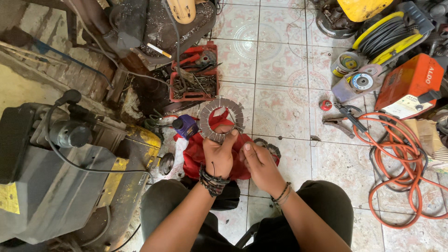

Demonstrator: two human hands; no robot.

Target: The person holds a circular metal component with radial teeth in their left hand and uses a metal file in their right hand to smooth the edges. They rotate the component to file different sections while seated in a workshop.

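My left hand point(218, 156) grips the lower edge of a grey metal ring with toothed segments point(221, 119), holding it upright over a red cloth point(196, 156). My right hand point(261, 167) sits just right of it, fingers curled against the red cloth, thumb near the left hand; whether it pinches the cloth I cannot tell. Both wrists wear dark bracelets. A small blue bottle with a black cap point(185, 126) lies left of the ring. My knees in dark trousers frame the bottom of the view.
A grey and yellow machine point(60, 177) fills the left. A red tray of tools point(195, 74) lies ahead. An orange hose coil point(401, 163), pliers point(343, 116), an orange box point(410, 84), grinding discs point(361, 80) and a yellow cable reel point(387, 35) crowd the right on tiled floor.
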